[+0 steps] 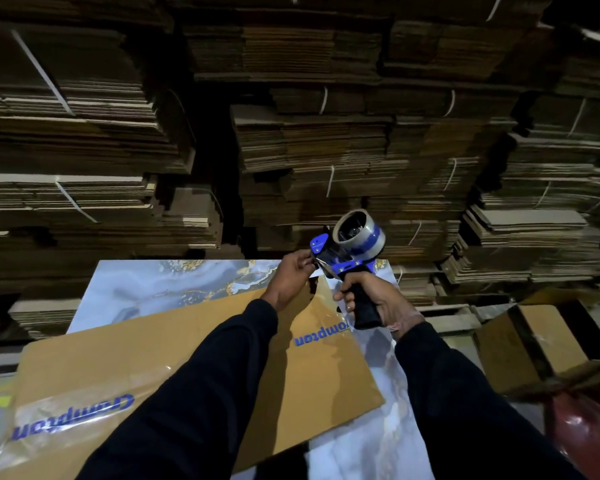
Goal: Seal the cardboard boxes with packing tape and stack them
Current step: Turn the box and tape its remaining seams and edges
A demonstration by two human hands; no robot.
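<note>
Head view shows the right hand [373, 299] with fingers curled around the black handle of a blue tape dispenser [349, 252], which is lifted above the far right part of the cardboard box [174, 344]. The left hand [291, 275] pinches the loose end of the clear tape [361, 230] at the front of the dispenser, fingertips pressed together. The box lies flat on a marble-pattern table [136, 285], with blue letters and a clear tape strip on its near left corner. Far behind are bundles of flat cardboard [326, 140]; an open box [534, 344] stands at right
</note>
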